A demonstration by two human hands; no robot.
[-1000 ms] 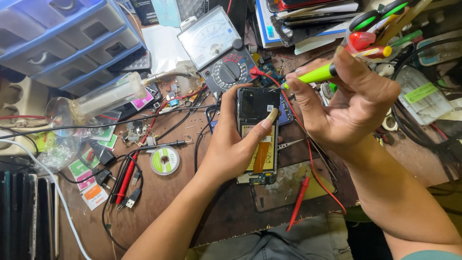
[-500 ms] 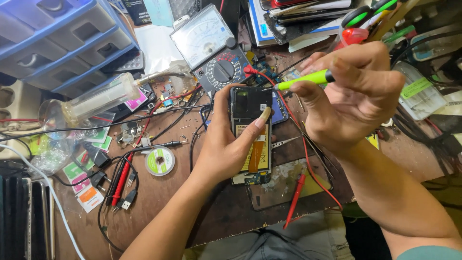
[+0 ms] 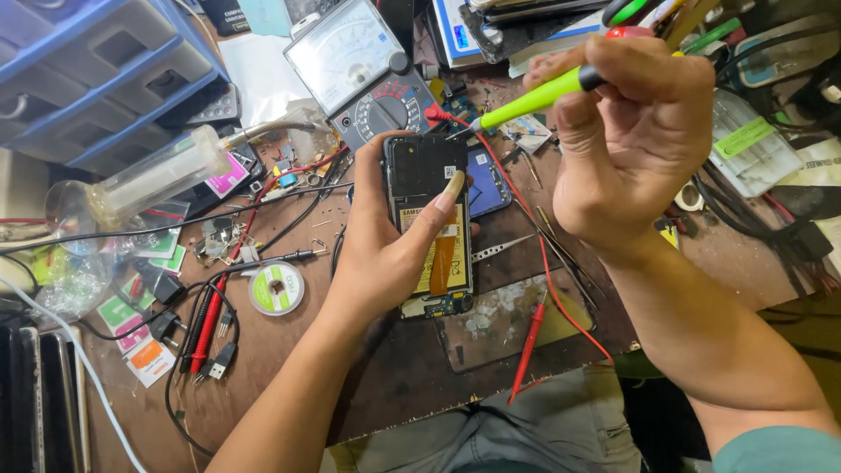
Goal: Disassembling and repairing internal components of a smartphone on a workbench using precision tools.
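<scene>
We are holding an opened phone in our left hand, near the middle of the desk. The left hand is wrapped around the phone's left edge, the thumb laid across the exposed battery, so it is closed on the phone. The phone's back is off, and the small board at its lower end is showing.

Our right hand is curled closed around a green-handled screwdriver, pinching it between thumb and fingers. The tip is pointing toward ten o'clock and hovering just off the phone's upper right corner, not touching it as far as we can tell.

At twelve o'clock from the phone an analog multimeter is lying face up, its red lead trailing down past the phone at four o'clock. Tweezers are lying just right of the phone.

We judge that we are at the stage of bringing the driver to the top of the phone. The next move calls for steadying the phone and setting the tip squarely where it belongs.
</scene>
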